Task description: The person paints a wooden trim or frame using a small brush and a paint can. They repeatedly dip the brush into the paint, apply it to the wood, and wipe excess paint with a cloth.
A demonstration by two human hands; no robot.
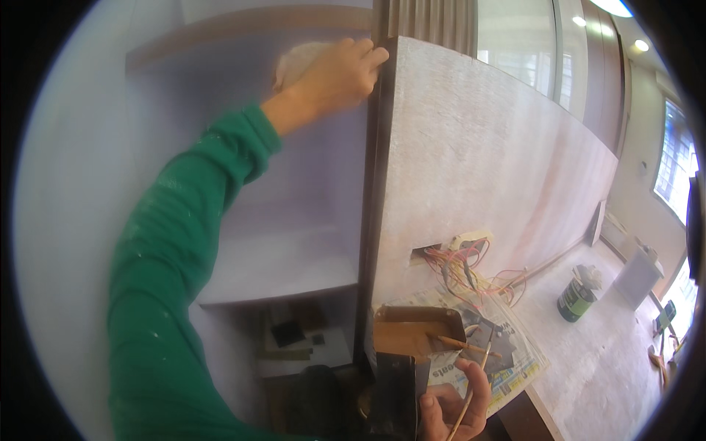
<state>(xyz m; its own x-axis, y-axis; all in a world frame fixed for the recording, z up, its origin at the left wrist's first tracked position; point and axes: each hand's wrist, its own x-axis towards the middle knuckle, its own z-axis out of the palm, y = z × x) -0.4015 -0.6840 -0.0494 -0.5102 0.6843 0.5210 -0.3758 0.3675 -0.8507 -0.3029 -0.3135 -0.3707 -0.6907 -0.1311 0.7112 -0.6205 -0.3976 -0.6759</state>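
My left hand point(337, 79), at the end of a green sleeve, is raised to the upper part of the dark cabinet edge point(375, 198). Its fingers are closed on a pale cloth point(300, 65), which bulges out behind the wrist, and the fingertips touch the dark edge. Low in the picture, my right hand point(460, 404) pinches a thin paintbrush point(471, 393) that slants upward. Just beyond it a brown paint tray point(393, 314) rests on newspaper point(526, 342). A second brush point(460, 343) lies across the tray's side.
Left of the dark edge is an open white cabinet point(287, 250) with shelves. On the right stands a whitish wooden panel point(478, 147), with loose wires point(471, 272) coming from a cutout. A green can point(576, 301) and a pale rectangular piece point(638, 278) stand on the worktop.
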